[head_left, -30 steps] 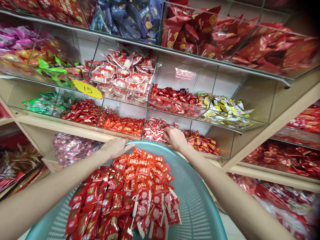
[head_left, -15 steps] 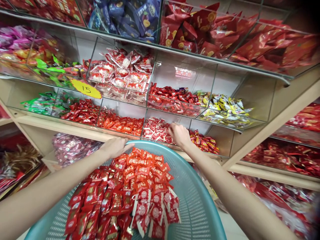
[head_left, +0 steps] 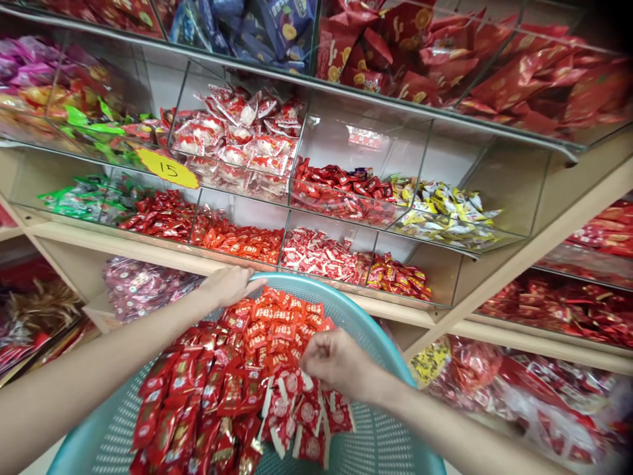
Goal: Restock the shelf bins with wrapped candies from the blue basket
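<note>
A large teal plastic basket (head_left: 395, 422) with perforated walls is tilted below the shelves. My left hand (head_left: 230, 285) is closed on its far rim, thumb along the inner side. Inside lie dark red candies (head_left: 185, 379), orange-red candies (head_left: 281, 330) and red-and-white candies (head_left: 311, 412), all in wrappers. Over the red-and-white ones, my right hand (head_left: 336, 363) is pinched shut, with a white wrapper edge showing at the fingertips. More red-and-white candies (head_left: 321, 256) fill a clear shelf bin beyond the rim.
Clear bins of orange-red candies (head_left: 247, 243) and red-and-yellow candies (head_left: 398, 277) flank that bin. Above hang further bin rows, one with a yellow "15" tag (head_left: 168, 168). Bagged sweets (head_left: 534, 402) lie on the lower shelf at right. A wooden shelf edge (head_left: 386, 307) runs behind the basket.
My right hand has come back from the red-and-white candy bin, down into the basket over the red-and-white candies. My left hand has stayed on the rim.
</note>
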Demonstrator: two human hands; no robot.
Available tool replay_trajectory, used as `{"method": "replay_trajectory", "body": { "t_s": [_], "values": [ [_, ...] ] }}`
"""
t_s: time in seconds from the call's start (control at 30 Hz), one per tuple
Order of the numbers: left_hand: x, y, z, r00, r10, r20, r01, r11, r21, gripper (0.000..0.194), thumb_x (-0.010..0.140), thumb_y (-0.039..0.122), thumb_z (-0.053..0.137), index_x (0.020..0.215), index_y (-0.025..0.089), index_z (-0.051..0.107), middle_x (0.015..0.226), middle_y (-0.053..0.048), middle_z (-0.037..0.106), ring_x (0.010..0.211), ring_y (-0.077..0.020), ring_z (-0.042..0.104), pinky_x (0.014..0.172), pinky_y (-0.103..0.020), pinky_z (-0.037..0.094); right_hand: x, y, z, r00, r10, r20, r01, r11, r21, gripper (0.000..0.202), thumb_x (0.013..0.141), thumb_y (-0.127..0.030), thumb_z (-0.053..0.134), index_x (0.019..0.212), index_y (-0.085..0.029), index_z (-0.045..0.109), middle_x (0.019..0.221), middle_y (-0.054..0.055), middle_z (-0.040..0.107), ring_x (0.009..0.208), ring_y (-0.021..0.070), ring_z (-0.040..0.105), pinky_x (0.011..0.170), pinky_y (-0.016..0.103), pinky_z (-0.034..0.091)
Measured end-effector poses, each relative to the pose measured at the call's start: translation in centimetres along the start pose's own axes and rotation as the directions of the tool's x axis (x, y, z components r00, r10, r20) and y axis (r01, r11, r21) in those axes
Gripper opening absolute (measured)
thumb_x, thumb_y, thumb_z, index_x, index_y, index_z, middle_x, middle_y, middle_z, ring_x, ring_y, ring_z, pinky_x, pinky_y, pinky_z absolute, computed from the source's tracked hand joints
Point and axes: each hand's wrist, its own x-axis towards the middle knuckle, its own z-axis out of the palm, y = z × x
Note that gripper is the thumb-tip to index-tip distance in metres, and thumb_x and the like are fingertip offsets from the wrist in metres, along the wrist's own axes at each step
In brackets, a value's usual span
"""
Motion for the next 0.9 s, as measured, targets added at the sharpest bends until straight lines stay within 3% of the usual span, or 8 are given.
{"method": "replay_trajectory", "body": {
  "t_s": [0.27, 0.43, 0.7, 0.8, 0.9],
  "values": [
    [0.0, -0.1, 0.2, 1.0, -0.001, -0.007, 0.001, 1.0, 0.003, 0.068, 0.086, 0.06, 0.013, 0.098, 0.013, 0.061, 0.092, -0.019, 0.071, 0.088, -0.035, 0.066, 0.074, -0.043, 0.048, 1.1, 1.2, 1.3, 0.971, 0.231, 0.066, -0.239, 0.959, 0.152, 0.013, 0.064, -0.01, 0.056, 0.054, -0.018, 0.054, 0.041, -0.007, 0.048, 0.037, 0.0056, 0.037, 0.038, 0.019, 0.025],
    [-0.1, 0.0, 0.1, 1.0, -0.005, -0.025, 0.005, 1.0, 0.029, 0.069, 0.086, 0.06, 0.011, 0.098, 0.014, 0.06, 0.09, -0.018, 0.071, 0.087, -0.0331, 0.066, 0.074, -0.042, 0.048, 0.9, 1.9, 2.0, 0.963, 0.258, 0.075, -0.264, 0.96, 0.09, 0.015, 0.066, -0.012, 0.058, 0.053, -0.018, 0.053, 0.039, -0.009, 0.046, 0.035, 0.0055, 0.035, 0.037, 0.019, 0.022],
    [-0.2, -0.1, 0.1, 1.0, -0.022, -0.001, 0.022, 1.0, -0.018, 0.067, 0.086, 0.06, 0.016, 0.099, 0.013, 0.061, 0.093, -0.018, 0.07, 0.089, -0.0332, 0.065, 0.077, -0.041, 0.047, 1.2, 2.4, 1.6, 0.994, -0.005, -0.11, -0.028, 0.952, -0.303, 0.022, 0.067, -0.018, 0.061, 0.048, -0.017, 0.051, 0.046, -0.006, 0.046, 0.049, 0.0076, 0.04, 0.045, 0.02, 0.028],
    [-0.2, -0.1, 0.1, 1.0, -0.024, -0.002, 0.024, 1.0, -0.018, 0.066, 0.086, 0.059, 0.017, 0.097, 0.013, 0.063, 0.092, -0.018, 0.07, 0.089, -0.0331, 0.065, 0.077, -0.041, 0.047, 1.7, 1.2, 0.1, 0.979, -0.131, -0.155, 0.057, 0.91, -0.41, 0.028, 0.073, -0.026, 0.058, 0.048, -0.018, 0.049, 0.046, -0.005, 0.043, 0.048, 0.0081, 0.037, 0.047, 0.021, 0.028],
    [-0.4, 0.1, -0.1, 1.0, -0.026, -0.001, 0.026, 1.0, -0.007, 0.066, 0.087, 0.059, 0.016, 0.098, 0.013, 0.063, 0.092, -0.018, 0.071, 0.088, -0.0322, 0.066, 0.077, -0.04, 0.047, 2.8, -0.5, -2.7, 0.935, -0.288, -0.207, 0.137, 0.832, -0.538, 0.027, 0.081, -0.029, 0.051, 0.056, -0.018, 0.054, 0.051, -0.004, 0.05, 0.05, 0.0095, 0.043, 0.052, 0.022, 0.031]
  ]
}}
